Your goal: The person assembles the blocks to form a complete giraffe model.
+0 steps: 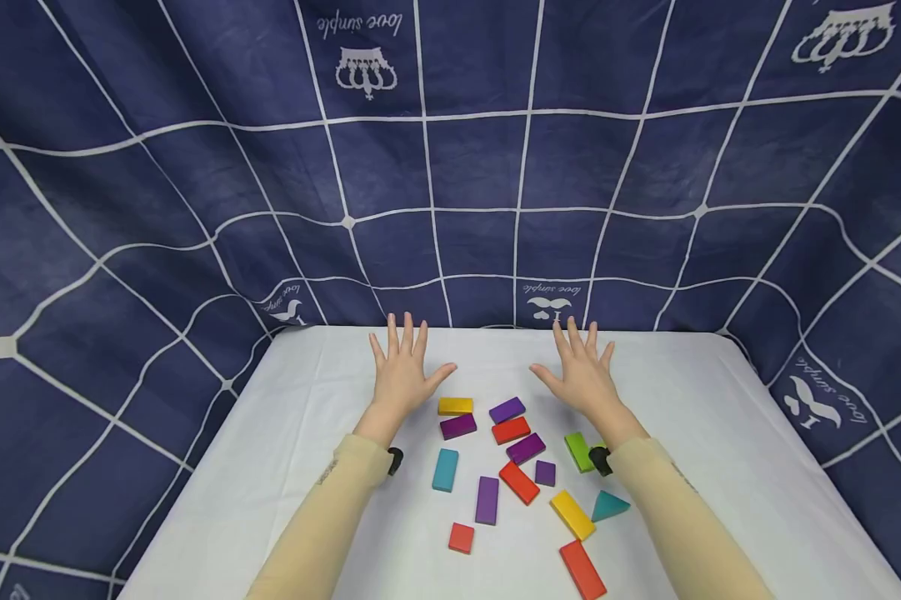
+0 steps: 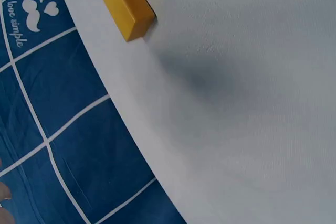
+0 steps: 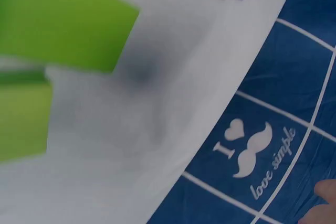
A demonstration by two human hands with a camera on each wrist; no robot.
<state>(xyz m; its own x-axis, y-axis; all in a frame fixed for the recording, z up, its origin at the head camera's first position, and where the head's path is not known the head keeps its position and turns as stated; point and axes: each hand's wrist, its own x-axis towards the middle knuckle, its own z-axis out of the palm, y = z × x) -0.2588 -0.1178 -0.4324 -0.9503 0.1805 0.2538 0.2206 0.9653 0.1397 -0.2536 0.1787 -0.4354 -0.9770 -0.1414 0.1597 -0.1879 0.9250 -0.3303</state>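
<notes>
My left hand point(image 1: 402, 375) is spread flat over the far left of the white table, palm down with nothing in it. The nearest blocks to it are a yellow block point(image 1: 455, 406) and a dark purple block point(image 1: 458, 426). On the right, my other hand point(image 1: 583, 379) is spread the same way and holds nothing. A violet block point(image 1: 507, 409) lies to its left. Under the right wrist is a light green block point(image 1: 579, 452), with a second green one partly hidden by the arm. Only fingertips point(image 3: 323, 208) show at the corner of the right wrist view.
Between the forearms lie a blue block point(image 1: 445, 470), a purple block point(image 1: 487, 500), a small red block point(image 1: 461, 538), a teal triangle point(image 1: 610, 506), a yellow block point(image 1: 573, 515), a long red block point(image 1: 583, 570) and several others. A navy checked curtain point(image 1: 473, 167) surrounds the white table point(image 1: 255, 500).
</notes>
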